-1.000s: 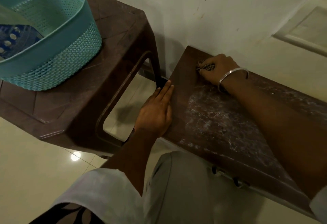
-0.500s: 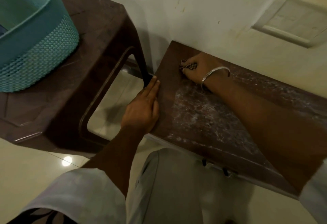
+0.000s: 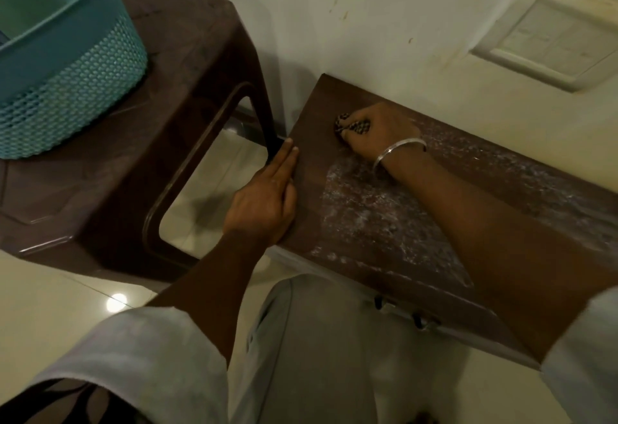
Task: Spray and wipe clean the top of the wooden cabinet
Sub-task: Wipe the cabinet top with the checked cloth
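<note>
Head view: right hand (image 3: 378, 132) fingers grip checked cloth (image 3: 351, 126) on cabinet top (image 3: 368, 223); left hand (image 3: 264, 203) fingers flat, open.

No legible text, label, brand, number or sign noted on any surface in head view.

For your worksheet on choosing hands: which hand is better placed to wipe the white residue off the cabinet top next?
Right hand: it grips the cloth on the cabinet top, beside the residue. The left hand lies flat at the edge.
</note>
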